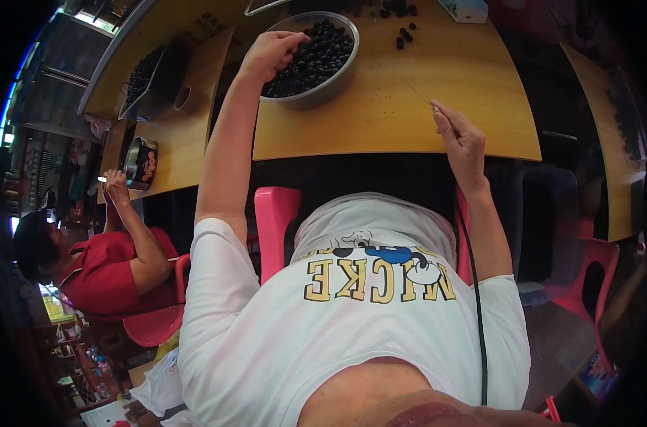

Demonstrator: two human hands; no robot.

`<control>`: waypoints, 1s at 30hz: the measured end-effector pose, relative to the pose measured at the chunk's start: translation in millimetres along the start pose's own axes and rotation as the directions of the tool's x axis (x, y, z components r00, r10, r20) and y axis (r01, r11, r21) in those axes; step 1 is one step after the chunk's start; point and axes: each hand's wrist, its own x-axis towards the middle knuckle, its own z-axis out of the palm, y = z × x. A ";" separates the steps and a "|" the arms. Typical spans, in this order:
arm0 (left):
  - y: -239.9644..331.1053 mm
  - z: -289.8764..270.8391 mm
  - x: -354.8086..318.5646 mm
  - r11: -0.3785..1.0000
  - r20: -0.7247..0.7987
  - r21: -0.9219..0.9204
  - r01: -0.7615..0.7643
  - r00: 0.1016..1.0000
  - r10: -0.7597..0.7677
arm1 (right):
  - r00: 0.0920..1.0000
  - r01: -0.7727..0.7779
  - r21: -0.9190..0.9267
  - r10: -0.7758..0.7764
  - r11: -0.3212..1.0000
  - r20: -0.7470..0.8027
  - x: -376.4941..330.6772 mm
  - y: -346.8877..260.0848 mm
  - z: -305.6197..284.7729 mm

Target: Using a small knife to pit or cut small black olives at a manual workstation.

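Note:
A grey round bowl [308, 99] stands at the table's far left, filled with small black round beads [327, 53]. Over its left rim reaches my left hand [272, 55], with its fingers drawn together at the beads; what they pinch is hidden. My right hand [463, 139] is above the table's near right part, closed in a pinch. A thin needle-like wire [419, 94] sticks out of its fingertips, slanting up and left. The wire is apart from the bowl.
Small groups of black pieces [405, 35] lie on the wooden table [380, 128], near a pale box [468, 10] at the far edge. To the left a person in red [128, 270] works at another table with a dark tin [141, 164] and a tray of black pieces [152, 78].

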 end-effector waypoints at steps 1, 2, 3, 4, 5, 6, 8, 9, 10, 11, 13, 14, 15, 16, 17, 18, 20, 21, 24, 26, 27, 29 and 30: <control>4.0 -5.8 4.4 1.000 0.003 0.002 -0.010 1.000 0.010 | 1.000 -0.010 -0.016 0.010 1.000 0.009 0.0 0.1 -0.9; 9.0 -11.3 11.1 0.944 0.173 -0.310 0.115 0.983 -0.063 | 1.000 -0.005 -0.021 0.005 1.000 -0.001 0.0 0.7 -1.0; 14.9 -15.9 20.2 0.782 0.357 -0.558 0.278 0.931 -0.076 | 1.000 -0.018 -0.009 0.018 1.000 0.003 -0.4 1.6 -0.1; 19.2 -23.7 35.0 0.719 0.380 -0.628 0.297 0.924 -0.050 | 0.999 -0.028 0.001 0.028 1.000 0.016 -2.1 0.7 1.5; 30.5 -36.4 46.7 0.682 0.293 -0.675 0.283 0.950 -0.105 | 1.000 -0.011 0.004 0.011 1.000 0.025 -3.0 -2.4 4.3; 20.4 -77.7 77.8 0.632 0.511 -0.685 0.362 0.857 0.063 | 0.999 0.007 0.020 -0.008 1.000 0.045 -2.6 -6.0 9.1; 59.7 -77.3 114.5 0.440 0.117 -0.871 0.218 0.962 -0.245 | 0.998 0.019 0.032 -0.021 0.999 0.067 -1.7 -4.0 11.9; 79.2 -72.6 105.1 0.430 0.101 -0.880 0.202 0.964 -0.245 | 0.997 0.025 0.048 -0.028 0.999 0.073 -1.0 -3.5 13.9; 101.9 -46.8 108.7 0.589 -0.036 -0.806 0.055 0.989 -0.141 | 0.999 0.009 0.044 -0.011 0.999 0.048 -2.4 0.2 9.1; 118.5 -25.2 109.8 0.713 -0.158 -0.693 -0.102 0.987 -0.012 | 0.999 -0.001 0.030 0.000 1.000 0.038 -2.7 2.9 4.3; 132.7 -3.4 100.8 0.776 -0.040 -0.631 0.009 0.998 -0.044 | 0.999 -0.039 0.027 0.039 0.999 -0.014 -4.6 5.4 -1.2; 130.7 -6.5 96.0 0.829 0.051 -0.549 0.107 0.994 -0.094 | 0.999 -0.040 0.039 0.041 0.998 -0.005 -4.4 4.5 -0.2; 110.6 -23.3 103.4 0.832 0.040 -0.545 0.109 0.994 -0.103 | 0.999 -0.050 0.055 0.051 0.997 -0.006 -1.6 3.7 -1.5; 73.9 -63.2 111.5 0.979 0.286 -0.195 0.063 0.958 -0.004 | 0.999 -0.048 0.083 0.048 0.995 0.009 2.0 -1.5 2.6; 51.7 -86.4 113.9 0.984 0.542 0.158 -0.079 0.840 -0.020 | 0.999 -0.047 0.100 0.045 0.994 0.027 6.0 -5.6 6.0; 58.9 -7.9 70.8 0.927 0.213 0.224 -0.302 0.943 0.256 | 0.993 -0.109 0.087 0.112 0.990 -0.024 4.8 4.0 -2.8; 44.0 -4.8 42.3 0.716 0.278 0.575 -0.396 0.918 0.285 | 0.997 -0.078 0.119 0.080 0.990 -0.012 5.0 1.3 -1.2; 36.5 6.2 35.6 0.563 0.333 0.676 -0.476 0.878 0.343 | 0.996 -0.084 0.117 0.087 0.990 -0.018 2.3 2.4 -1.4; 17.0 21.7 23.1 0.545 0.218 0.742 -0.391 0.909 0.355 | 0.995 -0.095 0.093 0.097 0.991 -0.013 1.9 3.3 0.6; -1.6 22.7 26.7 0.563 0.234 0.697 -0.443 0.884 0.405 | 0.999 -0.054 0.100 0.055 0.993 -0.001 0.1 2.1 1.7; -4.8 21.9 28.1 0.565 0.238 0.692 -0.450 0.881 0.409 | 0.998 -0.054 0.092 0.055 0.994 -0.004 0.3 1.5 1.9; -6.7 25.4 20.4 0.515 0.195 0.716 -0.471 0.844 0.500 | 0.999 -0.055 0.080 0.054 0.995 0.008 -0.7 1.2 2.9; -6.7 26.0 16.8 0.527 0.173 0.703 -0.477 0.834 0.524 | 0.998 -0.060 0.073 0.060 0.996 0.004 -1.4 0.9 2.8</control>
